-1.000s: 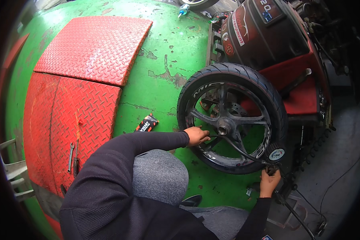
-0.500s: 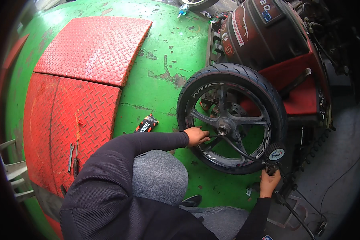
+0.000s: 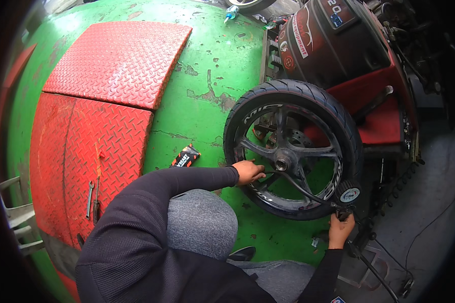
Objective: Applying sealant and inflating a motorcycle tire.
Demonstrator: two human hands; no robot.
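Observation:
A motorcycle wheel (image 3: 352, 132) with a black tire and a dark spoked rim leans against a red and black machine. At the rim's near left side, my left hand (image 3: 248, 172) is closed around the end of a thin black air hose (image 3: 304, 190). Whether that end sits on a valve is hidden by my fingers. The hose crosses the lower spokes to a tire inflator (image 3: 345, 214), whose handle my right hand (image 3: 340, 232) grips beside the tire's lower right edge. Above that hand, the inflator's round pressure gauge (image 3: 349, 195) faces up.
Red tread-plate ramps (image 3: 111, 126) lie at the left, with a wrench (image 3: 90, 200) and a screwdriver (image 3: 96, 209) on them. A small black and orange package (image 3: 185, 156) is on the green floor. The machine (image 3: 333, 40) stands behind the wheel. Cables (image 3: 409, 257) trail at the right.

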